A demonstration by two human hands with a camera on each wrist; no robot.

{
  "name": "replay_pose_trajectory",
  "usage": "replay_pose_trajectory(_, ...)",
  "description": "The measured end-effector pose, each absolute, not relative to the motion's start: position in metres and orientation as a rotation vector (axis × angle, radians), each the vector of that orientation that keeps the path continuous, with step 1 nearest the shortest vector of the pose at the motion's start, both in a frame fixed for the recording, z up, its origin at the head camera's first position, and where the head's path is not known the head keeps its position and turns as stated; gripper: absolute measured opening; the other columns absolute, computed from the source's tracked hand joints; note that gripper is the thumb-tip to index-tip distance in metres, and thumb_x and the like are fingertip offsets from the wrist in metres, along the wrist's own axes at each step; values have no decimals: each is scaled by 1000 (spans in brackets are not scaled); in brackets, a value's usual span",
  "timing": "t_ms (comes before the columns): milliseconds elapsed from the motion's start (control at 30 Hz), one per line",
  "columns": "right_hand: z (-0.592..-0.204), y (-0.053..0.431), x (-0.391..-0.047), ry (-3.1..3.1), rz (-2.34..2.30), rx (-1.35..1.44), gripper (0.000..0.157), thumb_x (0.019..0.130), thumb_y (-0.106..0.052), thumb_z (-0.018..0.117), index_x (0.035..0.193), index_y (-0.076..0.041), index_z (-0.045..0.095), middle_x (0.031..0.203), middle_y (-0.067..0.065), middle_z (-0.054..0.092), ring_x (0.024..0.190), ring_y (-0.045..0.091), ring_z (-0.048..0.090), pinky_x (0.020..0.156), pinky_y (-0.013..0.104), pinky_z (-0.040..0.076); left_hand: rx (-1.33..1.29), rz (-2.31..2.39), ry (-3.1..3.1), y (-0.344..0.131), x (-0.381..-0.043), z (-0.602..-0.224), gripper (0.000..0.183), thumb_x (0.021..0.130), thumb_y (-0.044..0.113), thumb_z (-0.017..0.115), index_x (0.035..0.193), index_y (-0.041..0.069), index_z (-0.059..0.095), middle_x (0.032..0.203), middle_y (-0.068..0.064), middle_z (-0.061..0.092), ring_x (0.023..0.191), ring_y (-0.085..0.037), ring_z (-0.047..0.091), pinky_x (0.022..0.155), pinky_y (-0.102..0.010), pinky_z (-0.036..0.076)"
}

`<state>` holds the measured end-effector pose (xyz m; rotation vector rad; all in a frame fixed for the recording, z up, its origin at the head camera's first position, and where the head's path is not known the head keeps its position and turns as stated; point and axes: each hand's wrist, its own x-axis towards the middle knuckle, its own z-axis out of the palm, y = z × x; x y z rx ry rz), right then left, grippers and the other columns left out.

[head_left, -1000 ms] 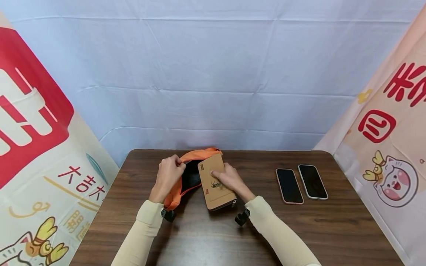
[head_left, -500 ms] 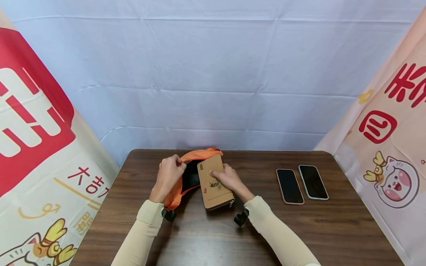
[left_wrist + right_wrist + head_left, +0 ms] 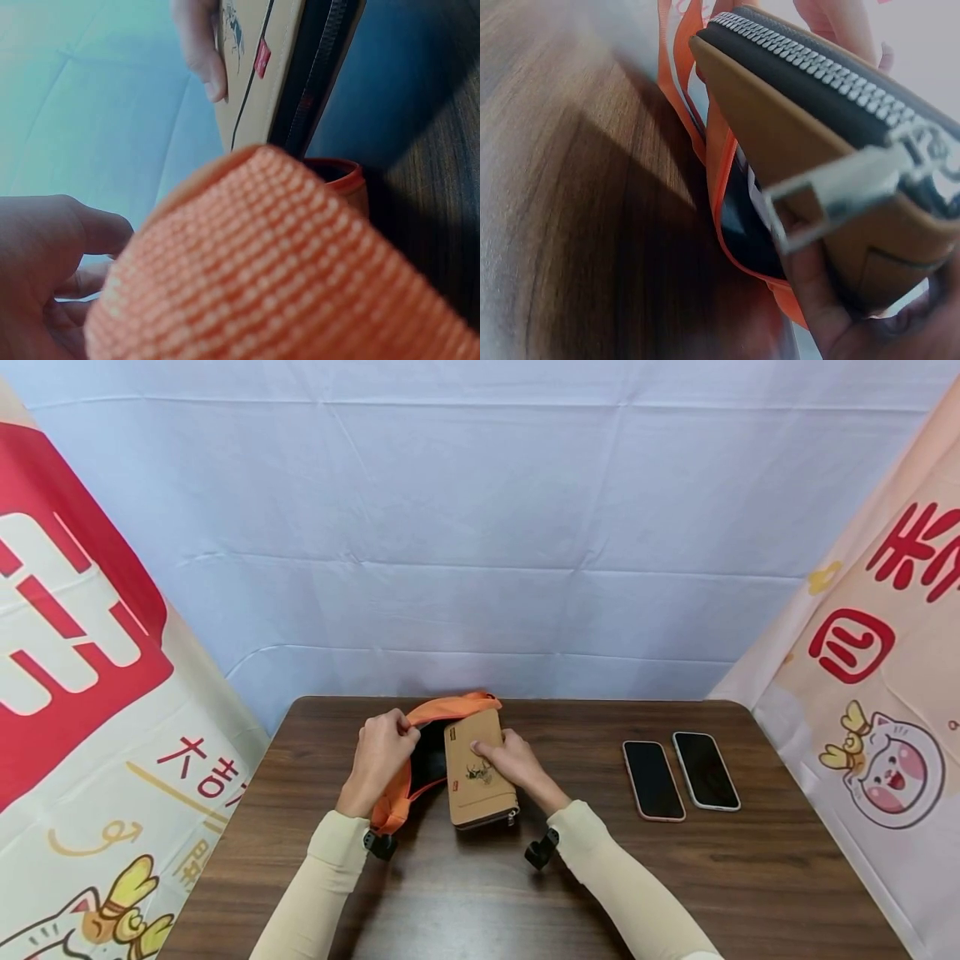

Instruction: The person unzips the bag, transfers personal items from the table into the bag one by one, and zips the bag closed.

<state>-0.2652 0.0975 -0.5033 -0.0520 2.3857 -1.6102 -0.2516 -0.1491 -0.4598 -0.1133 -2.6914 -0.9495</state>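
Note:
An orange bag [image 3: 448,707] with a dark lining lies at the table's far edge, its mouth held apart. My left hand [image 3: 381,752] pinches the bag's left rim; in the left wrist view the woven orange fabric [image 3: 262,262] hides much of the scene. With my right hand [image 3: 517,760] I grip a tan zip-around wallet [image 3: 480,797], thumb on its printed face. The wallet is tilted over the right side of the opening, its far end near the rim. A silver zipper pull [image 3: 847,187] dangles from it in the right wrist view.
Two phones lie on the wooden table [image 3: 465,902] at the right: one with a pinkish edge [image 3: 654,781], one with a white edge [image 3: 707,771]. A pale cloth [image 3: 480,527] hangs behind the table, and printed banners [image 3: 885,752] stand at both sides.
My right hand has turned the wallet slightly and its near end has shifted left and up, closer to the bag's opening. The left hand keeps its pinch on the rim.

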Motion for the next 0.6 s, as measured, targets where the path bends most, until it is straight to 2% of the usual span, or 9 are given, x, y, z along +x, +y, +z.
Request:
replay_pose_trajectory(367, -501, 95, -265, 2308, -1684, -6, 59, 102, -44, 66, 137, 1, 53, 103, 16, 74, 79, 18, 75, 78, 38, 61, -113, -938, -2688, -151, -252, -461, 11, 98, 10, 67, 88, 9, 68, 75, -7, 67, 57, -18, 55, 57, -31, 46)
replay_pose_trajectory(600, -500, 91, -263, 2306, -1683, 25, 61, 102, -48, 65, 136, 1, 53, 109, 17, 71, 90, 22, 72, 84, 40, 57, -120, -933, -2687, -152, -251, -462, 10, 98, 11, 67, 88, 9, 68, 75, -8, 67, 57, -17, 55, 57, -31, 46)
